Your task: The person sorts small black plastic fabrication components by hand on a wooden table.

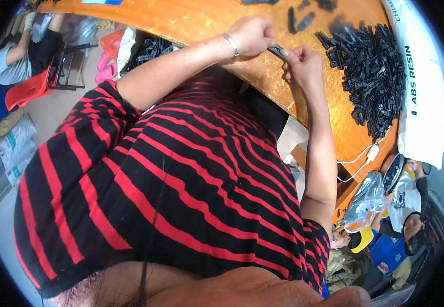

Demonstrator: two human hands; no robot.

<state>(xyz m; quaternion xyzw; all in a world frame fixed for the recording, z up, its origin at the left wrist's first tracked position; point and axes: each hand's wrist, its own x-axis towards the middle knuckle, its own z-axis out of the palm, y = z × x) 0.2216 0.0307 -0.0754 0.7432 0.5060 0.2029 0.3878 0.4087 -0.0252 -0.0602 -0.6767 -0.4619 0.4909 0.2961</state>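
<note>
Over the front edge of an orange wooden table, both my hands grip one small black plastic part. My left hand, with a silver bracelet on its wrist, pinches the part's left end. Thumb and fingers of my right hand are closed on its other end. Right of my hands lies a big heap of black plastic parts. A few more loose black parts are scattered on the table beyond my hands.
A white printed sack lies along the table's right side. A white cable runs below the heap. Left of the table are a bag of black parts and a red chair. Other people sit at far left and lower right.
</note>
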